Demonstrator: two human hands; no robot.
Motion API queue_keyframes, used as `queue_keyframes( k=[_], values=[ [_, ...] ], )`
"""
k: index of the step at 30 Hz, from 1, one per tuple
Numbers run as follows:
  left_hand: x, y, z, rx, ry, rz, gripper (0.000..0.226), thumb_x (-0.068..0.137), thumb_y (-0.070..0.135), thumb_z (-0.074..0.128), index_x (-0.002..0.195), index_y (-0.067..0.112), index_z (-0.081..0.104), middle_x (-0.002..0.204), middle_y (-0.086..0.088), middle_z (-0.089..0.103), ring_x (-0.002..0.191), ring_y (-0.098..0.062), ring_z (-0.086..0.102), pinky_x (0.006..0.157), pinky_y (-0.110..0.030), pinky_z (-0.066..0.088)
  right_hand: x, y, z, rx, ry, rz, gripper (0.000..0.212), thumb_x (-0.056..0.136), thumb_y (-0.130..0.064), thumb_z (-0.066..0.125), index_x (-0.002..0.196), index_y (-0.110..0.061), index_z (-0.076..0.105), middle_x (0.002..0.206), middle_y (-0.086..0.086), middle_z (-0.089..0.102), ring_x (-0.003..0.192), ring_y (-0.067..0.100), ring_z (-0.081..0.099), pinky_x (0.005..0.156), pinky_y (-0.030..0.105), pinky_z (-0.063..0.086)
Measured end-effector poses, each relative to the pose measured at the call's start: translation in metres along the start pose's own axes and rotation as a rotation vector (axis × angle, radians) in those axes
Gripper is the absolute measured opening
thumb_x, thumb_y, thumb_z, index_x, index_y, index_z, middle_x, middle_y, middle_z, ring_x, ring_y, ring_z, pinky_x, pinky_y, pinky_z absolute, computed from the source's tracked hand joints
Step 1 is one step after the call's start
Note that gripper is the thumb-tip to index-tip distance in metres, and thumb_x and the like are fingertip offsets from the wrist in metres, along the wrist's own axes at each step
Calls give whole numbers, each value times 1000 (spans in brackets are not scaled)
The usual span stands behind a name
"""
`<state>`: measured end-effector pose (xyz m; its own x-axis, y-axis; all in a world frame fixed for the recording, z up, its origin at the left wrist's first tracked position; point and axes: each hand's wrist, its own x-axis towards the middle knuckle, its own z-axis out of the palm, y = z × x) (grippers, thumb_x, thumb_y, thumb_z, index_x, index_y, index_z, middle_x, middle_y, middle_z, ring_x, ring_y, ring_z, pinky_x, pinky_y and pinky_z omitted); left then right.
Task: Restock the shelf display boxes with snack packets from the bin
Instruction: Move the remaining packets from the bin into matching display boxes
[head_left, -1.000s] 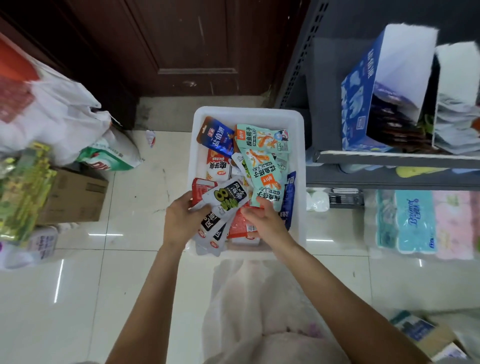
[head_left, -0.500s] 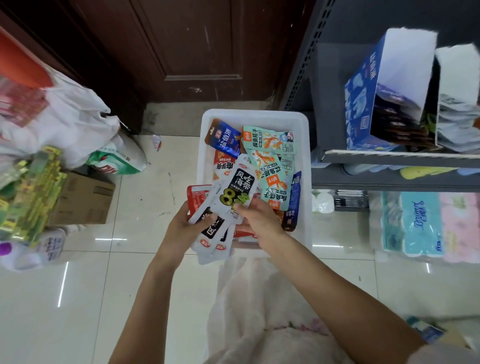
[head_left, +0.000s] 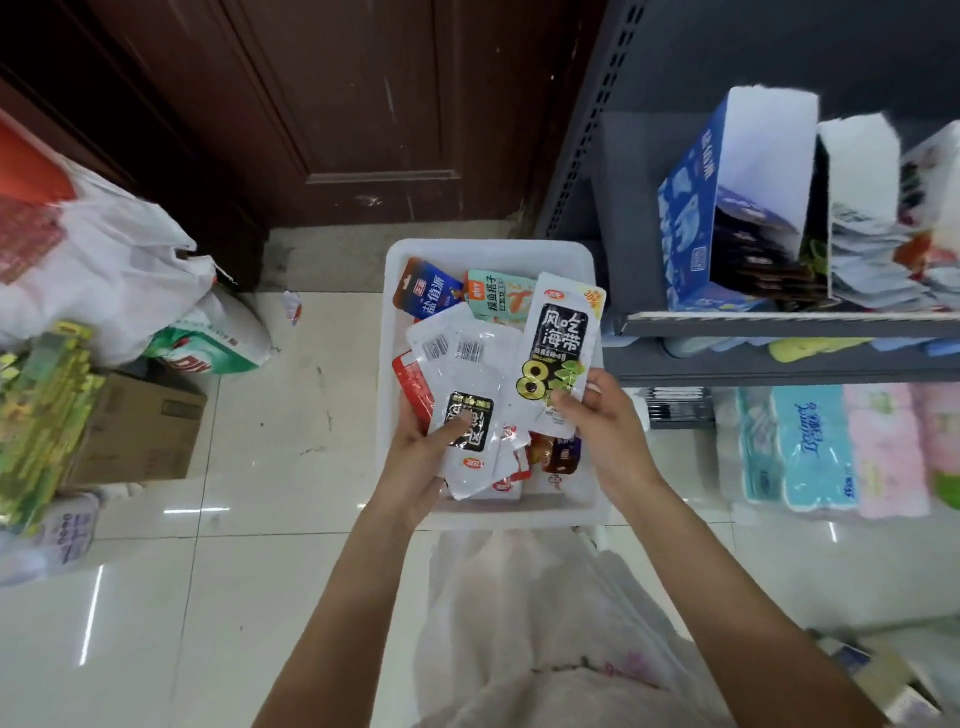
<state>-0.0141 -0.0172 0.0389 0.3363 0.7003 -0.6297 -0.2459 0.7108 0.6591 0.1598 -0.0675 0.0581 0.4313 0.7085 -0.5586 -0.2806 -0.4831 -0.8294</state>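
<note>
A white plastic bin (head_left: 592, 262) stands on the floor tiles with mixed snack packets in it, among them a blue packet (head_left: 434, 293) and a teal one (head_left: 498, 296). My left hand (head_left: 415, 457) grips a fanned stack of white kelp packets (head_left: 465, 379) over the bin. Held upright beside that stack is a single white-and-black kelp packet (head_left: 558, 353), which my right hand (head_left: 605, 431) pinches by its lower end. On the grey shelf (head_left: 779, 319) to the right stand a blue display box (head_left: 691, 218) of dark packets and a white display box (head_left: 857, 171) of pale packets.
Toilet-paper packs (head_left: 810, 447) fill the bottom shelf at right. At left lie a white plastic bag (head_left: 104, 249), a green-and-white sack (head_left: 208, 338), a cardboard box (head_left: 145, 426) and yellow-green packs (head_left: 36, 415). A dark wooden door (head_left: 337, 104) stands behind the bin.
Both hands have risen from the bin. My right hand has pulled one kelp packet out and lifted it to the right, apart from the stack in my left hand.
</note>
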Motion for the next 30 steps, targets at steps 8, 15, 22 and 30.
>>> queue_keyframes(
  k=[8,15,22,30],
  values=[
    [-6,-4,66,63,-96,84,66,75,-9,66,127,28,49,116,-1,69,101,-25,68,73,-42,58,-17,12,-39,31,91,-73,18,87,2,60,98,-12,58,95,11,72,91,25,67,78,34,53],
    [-29,-35,139,86,-166,-30,45,72,-2,69,109,20,61,93,-6,75,81,-23,72,70,-39,55,-27,6,-113,-12,150,-216,18,84,-2,66,88,-19,60,96,3,68,75,6,64,67,22,52],
    [-48,-101,246,446,-159,242,55,76,-10,70,119,21,55,109,-4,72,100,-22,69,84,-37,56,-39,3,-249,-231,175,-285,35,71,-20,82,95,-26,57,101,4,60,81,7,62,73,27,53],
    [-75,-159,349,465,-120,233,55,71,-14,71,114,17,57,100,0,74,90,-19,71,67,-27,58,-45,-53,-405,-83,-27,-276,75,75,-18,79,133,-38,36,96,-9,67,79,21,71,62,41,59]
  ],
)
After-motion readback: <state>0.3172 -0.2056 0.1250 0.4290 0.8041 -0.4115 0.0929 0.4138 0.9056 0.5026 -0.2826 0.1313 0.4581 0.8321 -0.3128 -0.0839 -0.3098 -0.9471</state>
